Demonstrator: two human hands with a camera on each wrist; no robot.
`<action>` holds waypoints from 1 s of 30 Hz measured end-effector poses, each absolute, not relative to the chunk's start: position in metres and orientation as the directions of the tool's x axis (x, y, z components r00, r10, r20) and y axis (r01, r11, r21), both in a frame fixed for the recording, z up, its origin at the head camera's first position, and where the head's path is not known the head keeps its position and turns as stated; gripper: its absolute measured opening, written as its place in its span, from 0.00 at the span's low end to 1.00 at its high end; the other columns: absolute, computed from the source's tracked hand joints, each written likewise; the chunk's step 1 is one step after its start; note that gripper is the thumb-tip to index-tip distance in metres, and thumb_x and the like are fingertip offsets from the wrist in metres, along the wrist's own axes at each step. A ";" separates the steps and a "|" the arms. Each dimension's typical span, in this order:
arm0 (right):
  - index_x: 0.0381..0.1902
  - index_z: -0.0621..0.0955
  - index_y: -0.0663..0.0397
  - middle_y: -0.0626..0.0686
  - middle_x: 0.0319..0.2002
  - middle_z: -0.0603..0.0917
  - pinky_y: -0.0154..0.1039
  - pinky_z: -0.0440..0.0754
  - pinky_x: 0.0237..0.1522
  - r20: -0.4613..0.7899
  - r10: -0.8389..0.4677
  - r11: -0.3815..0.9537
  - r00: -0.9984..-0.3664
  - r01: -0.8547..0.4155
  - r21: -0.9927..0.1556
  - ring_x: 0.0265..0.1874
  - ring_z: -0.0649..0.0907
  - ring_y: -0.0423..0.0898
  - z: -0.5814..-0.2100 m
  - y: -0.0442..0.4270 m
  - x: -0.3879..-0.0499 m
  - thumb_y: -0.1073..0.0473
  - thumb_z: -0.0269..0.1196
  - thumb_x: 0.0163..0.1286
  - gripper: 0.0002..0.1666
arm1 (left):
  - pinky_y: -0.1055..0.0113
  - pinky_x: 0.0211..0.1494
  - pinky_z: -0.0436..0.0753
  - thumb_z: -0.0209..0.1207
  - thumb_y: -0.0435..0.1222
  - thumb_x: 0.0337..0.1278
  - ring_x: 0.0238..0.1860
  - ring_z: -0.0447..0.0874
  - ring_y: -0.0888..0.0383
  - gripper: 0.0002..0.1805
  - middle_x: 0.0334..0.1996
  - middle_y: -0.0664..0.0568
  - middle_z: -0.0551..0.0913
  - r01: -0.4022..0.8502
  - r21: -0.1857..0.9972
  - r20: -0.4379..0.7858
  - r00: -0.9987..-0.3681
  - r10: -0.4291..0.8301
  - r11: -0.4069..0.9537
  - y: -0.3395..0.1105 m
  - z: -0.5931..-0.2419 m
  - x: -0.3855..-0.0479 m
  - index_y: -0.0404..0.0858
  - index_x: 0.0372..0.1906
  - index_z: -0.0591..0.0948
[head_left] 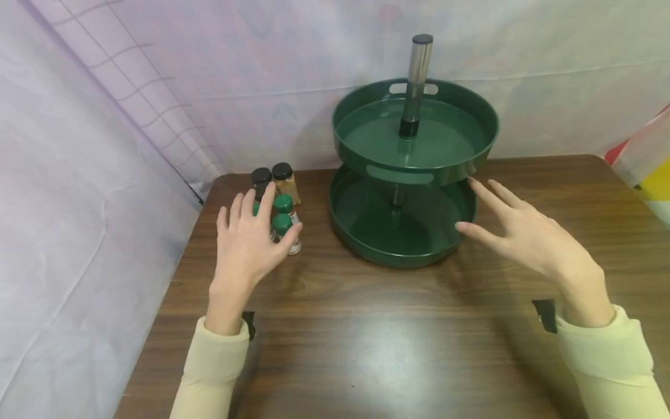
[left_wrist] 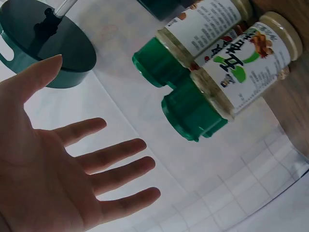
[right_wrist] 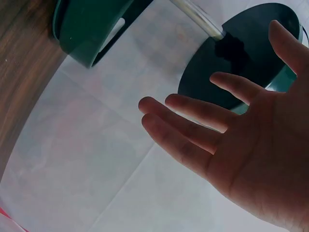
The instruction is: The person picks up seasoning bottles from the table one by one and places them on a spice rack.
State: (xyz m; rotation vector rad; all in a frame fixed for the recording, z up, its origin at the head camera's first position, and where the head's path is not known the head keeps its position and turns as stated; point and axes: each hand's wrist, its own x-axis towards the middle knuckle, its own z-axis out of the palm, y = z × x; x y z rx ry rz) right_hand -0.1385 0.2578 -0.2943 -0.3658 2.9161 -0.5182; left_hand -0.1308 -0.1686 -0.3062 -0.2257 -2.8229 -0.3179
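The left grip point(head_left: 243, 244), splayed, partly hides jars point(head_left: 282, 203) from us; the right grip point(head_left: 531, 235) splays too. Sheeting point(head_left: 251, 70) backs the worktop point(head_left: 345, 314).

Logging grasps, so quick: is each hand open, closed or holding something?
Left hand: open, holding nothing, near the jars.
Right hand: open, holding nothing, near the stand.

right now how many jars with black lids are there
2: the left jar and the right jar, side by side beyond the left hand, which may hide others.
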 end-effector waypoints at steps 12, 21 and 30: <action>0.82 0.50 0.36 0.60 0.80 0.51 0.75 0.69 0.54 -0.063 -0.320 0.902 -0.945 -0.283 -0.327 0.67 0.67 0.74 -0.300 0.246 -0.137 0.26 0.53 0.71 0.51 | 0.32 0.59 0.72 0.62 0.51 0.62 0.63 0.70 0.31 0.43 0.63 0.29 0.70 0.157 0.189 0.289 -0.952 0.097 0.969 -0.178 -0.308 -0.129 0.35 0.75 0.61; 0.81 0.55 0.38 0.62 0.77 0.57 0.72 0.70 0.57 -0.045 -0.375 0.876 -0.926 -0.337 -0.346 0.67 0.69 0.70 -0.306 0.235 -0.136 0.27 0.55 0.70 0.50 | 0.39 0.43 0.81 0.65 0.49 0.59 0.50 0.77 0.33 0.39 0.53 0.30 0.74 0.109 0.221 0.264 -0.963 0.048 0.969 -0.185 -0.310 -0.127 0.30 0.66 0.65; 0.80 0.59 0.38 0.60 0.75 0.63 0.69 0.72 0.57 -0.032 -0.417 0.851 -0.908 -0.378 -0.364 0.67 0.72 0.66 -0.315 0.223 -0.133 0.25 0.54 0.69 0.49 | 0.39 0.39 0.82 0.65 0.50 0.59 0.49 0.78 0.35 0.38 0.52 0.31 0.75 0.075 0.231 0.199 -0.980 0.028 0.970 -0.189 -0.312 -0.130 0.30 0.66 0.66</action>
